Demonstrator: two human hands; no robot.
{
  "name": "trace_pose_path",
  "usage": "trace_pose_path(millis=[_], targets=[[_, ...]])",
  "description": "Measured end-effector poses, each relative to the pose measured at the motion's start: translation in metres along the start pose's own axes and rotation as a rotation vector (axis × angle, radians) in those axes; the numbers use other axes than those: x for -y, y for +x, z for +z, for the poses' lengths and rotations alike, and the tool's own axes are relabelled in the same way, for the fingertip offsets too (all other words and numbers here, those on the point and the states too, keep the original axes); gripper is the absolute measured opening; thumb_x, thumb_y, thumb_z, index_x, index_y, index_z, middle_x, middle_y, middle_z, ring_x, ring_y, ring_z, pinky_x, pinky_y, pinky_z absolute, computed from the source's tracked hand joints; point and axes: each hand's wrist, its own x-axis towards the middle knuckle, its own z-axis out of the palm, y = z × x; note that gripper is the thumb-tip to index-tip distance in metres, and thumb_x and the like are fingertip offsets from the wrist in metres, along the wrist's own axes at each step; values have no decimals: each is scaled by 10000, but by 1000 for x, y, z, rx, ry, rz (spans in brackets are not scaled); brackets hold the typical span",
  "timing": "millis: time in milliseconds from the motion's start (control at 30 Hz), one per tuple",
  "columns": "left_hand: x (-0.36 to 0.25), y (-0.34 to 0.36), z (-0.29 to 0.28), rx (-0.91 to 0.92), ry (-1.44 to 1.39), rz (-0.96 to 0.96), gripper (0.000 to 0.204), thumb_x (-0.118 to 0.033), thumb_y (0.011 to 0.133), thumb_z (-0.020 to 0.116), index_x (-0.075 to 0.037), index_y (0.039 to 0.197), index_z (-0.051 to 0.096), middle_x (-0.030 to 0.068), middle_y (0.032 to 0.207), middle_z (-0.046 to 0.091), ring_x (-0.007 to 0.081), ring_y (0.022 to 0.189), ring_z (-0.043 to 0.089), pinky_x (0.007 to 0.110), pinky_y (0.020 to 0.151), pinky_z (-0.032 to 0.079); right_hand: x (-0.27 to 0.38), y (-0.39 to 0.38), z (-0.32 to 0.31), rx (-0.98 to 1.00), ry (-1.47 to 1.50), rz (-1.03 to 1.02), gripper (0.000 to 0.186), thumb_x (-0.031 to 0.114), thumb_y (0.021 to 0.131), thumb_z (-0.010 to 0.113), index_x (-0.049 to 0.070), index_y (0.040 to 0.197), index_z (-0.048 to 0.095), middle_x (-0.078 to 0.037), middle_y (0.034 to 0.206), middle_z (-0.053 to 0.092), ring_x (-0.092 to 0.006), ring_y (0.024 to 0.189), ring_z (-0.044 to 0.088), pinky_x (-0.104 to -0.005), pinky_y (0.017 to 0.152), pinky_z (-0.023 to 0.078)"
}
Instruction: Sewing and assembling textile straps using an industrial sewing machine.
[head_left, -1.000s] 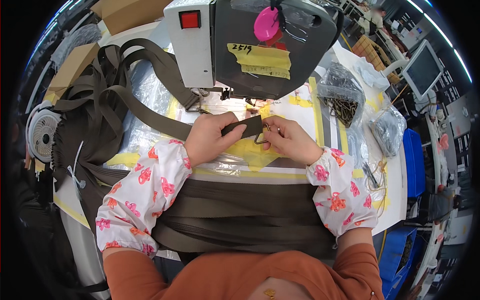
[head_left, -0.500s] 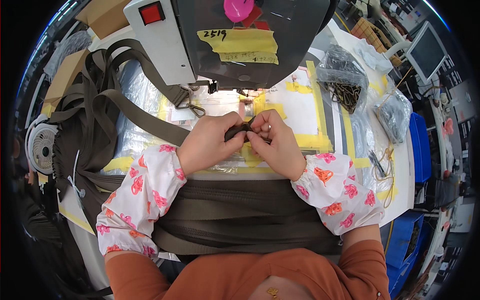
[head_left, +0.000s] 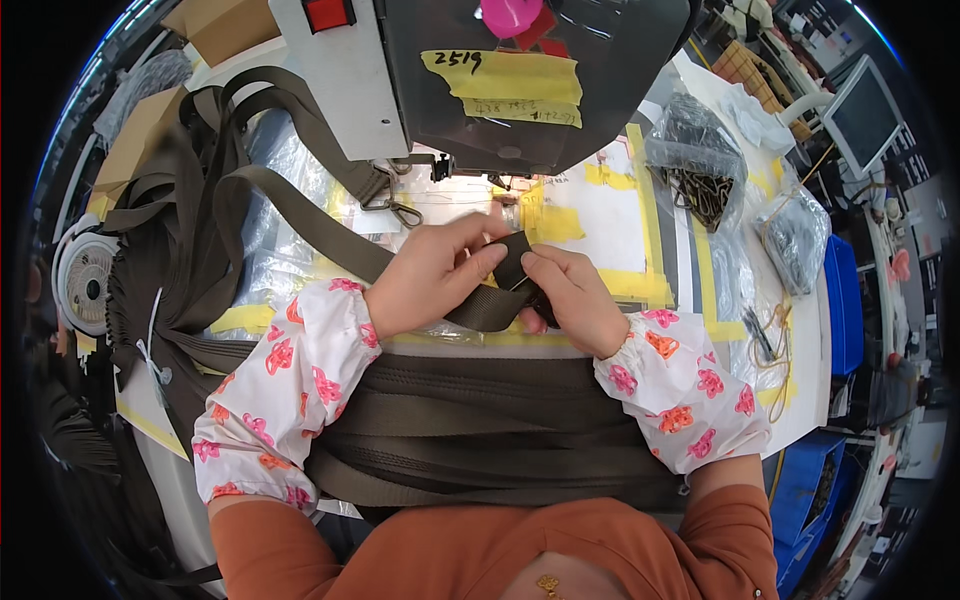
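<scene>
My left hand [head_left: 425, 280] grips an olive-brown webbing strap [head_left: 478, 312] near its folded end, thumb against the upright tip. My right hand [head_left: 578, 300] pinches the same fold, where a thin metal piece [head_left: 519, 282] shows, mostly hidden by webbing and fingers. The strap runs left into a pile of looped straps [head_left: 150, 265]. Just above my hands is a sewing machine [head_left: 500, 85] with a dark head. A metal snap hook [head_left: 398, 212] on another strap lies left of its needle area. More straps [head_left: 490, 425] lie flat between my forearms.
Bagged metal hardware [head_left: 695, 180] and another plastic bag [head_left: 790, 245] lie right of the machine. Blue bins [head_left: 842, 300], a monitor [head_left: 860, 125] and yellow cord [head_left: 778, 390] are at the right. A white fan [head_left: 85, 285] and cardboard boxes [head_left: 130, 140] stand left.
The strap end has been folded up around the metal piece, and the strap now bows below it. My left fingers have risen higher; my right fingers have shifted onto the fold.
</scene>
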Motion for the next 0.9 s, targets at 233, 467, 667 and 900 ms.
trace_pose_path(millis=[233, 467, 667, 900], targets=[[-3, -4, 0, 62, 423, 251, 216, -55, 799, 567, -2, 1008, 562, 61, 721, 596, 103, 612, 570, 251, 516, 440, -4, 0, 7, -82, 4, 11, 288, 218, 919, 406, -5, 777, 521, -49, 574, 536, -103, 416, 499, -217, 406, 392], [-11, -12, 12, 7, 992, 634, 323, -98, 704, 537, 67, 982, 519, 103, 800, 593, 181, 592, 593, 282, 491, 465, -4, 0, 10, -120, -42, -18, 311, 245, 920, 444, -17, 786, 544, -59, 584, 546, -102, 406, 503, -224, 375, 385], [-3, -5, 5, -28, 402, 276, 163, -130, 802, 556, 10, 880, 578, 99, 662, 593, 190, 556, 584, 296, 507, 459, -6, -2, 12, -187, -156, -54, 271, 204, 908, 464, -27, 786, 536, -62, 582, 547, -105, 412, 516, -234, 378, 399], [17, -3, -2, 221, 30, -19, 125, -142, 849, 553, -18, 855, 568, 45, 665, 576, 54, 606, 497, 234, 551, 422, -12, -4, 6, -135, -422, -287, 218, 177, 898, 468, -11, 797, 511, -73, 605, 538, -123, 463, 504, -267, 420, 396]])
